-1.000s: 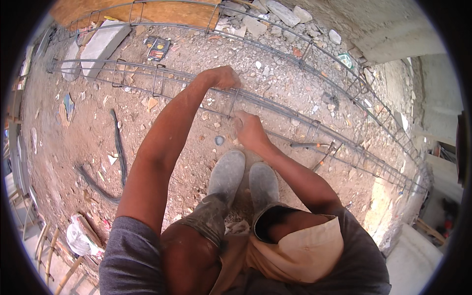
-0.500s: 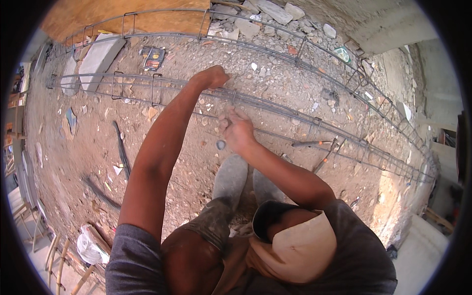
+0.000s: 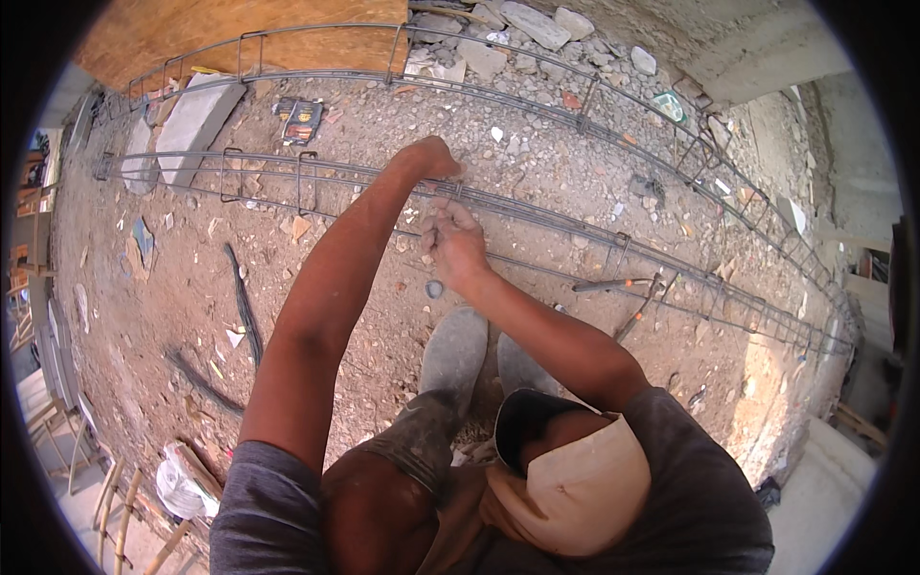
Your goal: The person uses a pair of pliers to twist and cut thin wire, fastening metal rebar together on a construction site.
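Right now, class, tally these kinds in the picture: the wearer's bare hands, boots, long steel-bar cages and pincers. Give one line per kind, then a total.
Bare hands: 2 (left hand, right hand)
Boots: 2 (left boot, right boot)
Steel-bar cages: 2 (near cage, far cage)
Pincers: 1
Total: 7

The left hand (image 3: 426, 158) mostly hides its fingers; whether the right hand (image 3: 454, 244) touches the cage (image 3: 539, 214) is unclear. The right forearm (image 3: 565, 343) covers part of a boot (image 3: 522, 364); plywood (image 3: 249, 38) runs off the top.
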Tool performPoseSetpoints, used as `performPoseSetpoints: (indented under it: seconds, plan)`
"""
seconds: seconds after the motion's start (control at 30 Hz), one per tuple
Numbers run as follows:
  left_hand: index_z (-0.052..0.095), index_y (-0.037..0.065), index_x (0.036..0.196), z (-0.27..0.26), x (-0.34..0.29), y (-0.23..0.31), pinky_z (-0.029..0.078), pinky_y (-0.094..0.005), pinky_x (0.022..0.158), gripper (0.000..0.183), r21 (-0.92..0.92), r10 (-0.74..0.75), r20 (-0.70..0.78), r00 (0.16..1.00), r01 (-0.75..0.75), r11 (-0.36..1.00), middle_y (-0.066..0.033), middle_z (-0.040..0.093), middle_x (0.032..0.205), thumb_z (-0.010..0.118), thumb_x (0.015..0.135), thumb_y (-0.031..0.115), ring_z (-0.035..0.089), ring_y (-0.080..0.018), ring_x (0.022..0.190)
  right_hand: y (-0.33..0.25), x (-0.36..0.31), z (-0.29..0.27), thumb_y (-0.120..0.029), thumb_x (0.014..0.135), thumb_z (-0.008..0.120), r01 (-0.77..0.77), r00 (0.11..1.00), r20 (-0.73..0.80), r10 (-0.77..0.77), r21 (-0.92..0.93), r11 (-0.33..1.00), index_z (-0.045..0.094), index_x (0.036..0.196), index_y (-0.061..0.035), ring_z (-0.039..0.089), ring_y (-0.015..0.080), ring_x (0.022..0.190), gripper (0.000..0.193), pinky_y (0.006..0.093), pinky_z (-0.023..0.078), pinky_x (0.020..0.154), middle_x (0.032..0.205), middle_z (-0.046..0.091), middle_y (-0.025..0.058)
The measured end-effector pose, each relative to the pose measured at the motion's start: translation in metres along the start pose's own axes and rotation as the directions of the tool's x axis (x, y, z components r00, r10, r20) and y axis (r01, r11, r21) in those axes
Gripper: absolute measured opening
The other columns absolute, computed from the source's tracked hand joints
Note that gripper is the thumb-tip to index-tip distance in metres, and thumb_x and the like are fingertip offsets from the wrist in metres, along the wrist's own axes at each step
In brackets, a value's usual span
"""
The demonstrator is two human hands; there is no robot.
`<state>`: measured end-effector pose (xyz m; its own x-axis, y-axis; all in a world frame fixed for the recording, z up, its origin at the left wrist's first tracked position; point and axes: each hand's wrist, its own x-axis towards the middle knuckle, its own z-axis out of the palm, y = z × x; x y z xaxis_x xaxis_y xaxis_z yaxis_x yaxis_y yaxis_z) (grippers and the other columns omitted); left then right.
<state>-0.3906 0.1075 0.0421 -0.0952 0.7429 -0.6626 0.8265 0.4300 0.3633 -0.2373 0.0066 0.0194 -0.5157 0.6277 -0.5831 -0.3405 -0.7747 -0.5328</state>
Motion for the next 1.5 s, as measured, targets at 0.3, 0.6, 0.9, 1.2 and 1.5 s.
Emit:
performPoseSetpoints:
  seconds: [0.3, 0.6, 0.9, 1.2, 1.5]
  plan:
    - [0.071, -0.009, 0.089, 0.009, 0.006, 0.005, 0.055, -0.0377, 0.081, 0.06, 0.056, -0.02, -0.073, 0.997, 0.024, 0.998, -0.0204, 0.071, 0.08, 0.07, 0.077, 0.05, 0.071, -0.0303, 0.081, 0.0, 0.003, -0.004, -0.008, 0.102, 0.045, 0.044, 0.997, -0.053, -0.054, -0.185, 0.982, 0.057, 0.122, -0.0023, 0.054, 0.0125, 0.059, 0.024, 0.0271, 0.044, 0.053, 0.078, 0.061, 0.0067]
    - [0.069, -0.005, 0.07, 0.017, 0.011, -0.009, 0.052, -0.0382, 0.065, 0.051, -0.092, 0.055, -0.038, 0.998, -0.059, 0.994, -0.0147, 0.065, 0.06, 0.071, 0.075, 0.045, 0.064, -0.027, 0.06, -0.005, 0.007, -0.004, -0.002, 0.099, 0.045, 0.065, 0.993, -0.076, -0.089, -0.275, 0.959, 0.058, 0.121, -0.0006, 0.053, 0.0098, 0.056, 0.026, 0.0244, 0.043, 0.049, 0.076, 0.063, 0.0058]
    - [0.069, -0.003, 0.078, 0.029, 0.001, -0.02, 0.052, -0.0392, 0.073, 0.034, -0.334, 0.204, -0.174, 0.963, -0.253, 0.908, -0.0223, 0.067, 0.076, 0.069, 0.074, 0.031, 0.063, -0.0339, 0.071, -0.019, 0.017, -0.01, -0.007, 0.087, 0.054, 0.367, 0.888, 0.179, -0.423, -0.83, 0.419, 0.067, 0.091, 0.0034, 0.061, 0.0369, 0.064, 0.017, 0.043, 0.046, 0.06, 0.073, 0.063, 0.0235]
    - [0.075, 0.0, 0.094, 0.032, 0.003, -0.027, 0.052, -0.0312, 0.076, 0.023, -0.4, 0.333, -0.138, 0.933, -0.36, 0.843, -0.0109, 0.072, 0.085, 0.071, 0.082, 0.019, 0.064, -0.0169, 0.078, -0.069, 0.024, -0.009, -0.015, 0.085, 0.059, 0.367, 0.888, 0.35, -0.297, -0.93, -0.001, 0.065, 0.081, -0.0002, 0.062, 0.0453, 0.081, 0.016, 0.0519, 0.048, 0.072, 0.08, 0.063, 0.0263]
    - [0.071, -0.002, 0.084, 0.041, 0.002, -0.023, 0.05, -0.0319, 0.066, 0.016, -0.325, 0.324, -0.28, 0.904, -0.406, 0.854, -0.0096, 0.069, 0.072, 0.065, 0.082, 0.013, 0.061, -0.0148, 0.066, -0.099, 0.031, -0.015, -0.018, 0.085, 0.057, 0.351, 0.922, 0.361, -0.141, -0.932, -0.09, 0.066, 0.082, -0.0017, 0.062, 0.0438, 0.083, 0.019, 0.0515, 0.049, 0.074, 0.085, 0.064, 0.025]
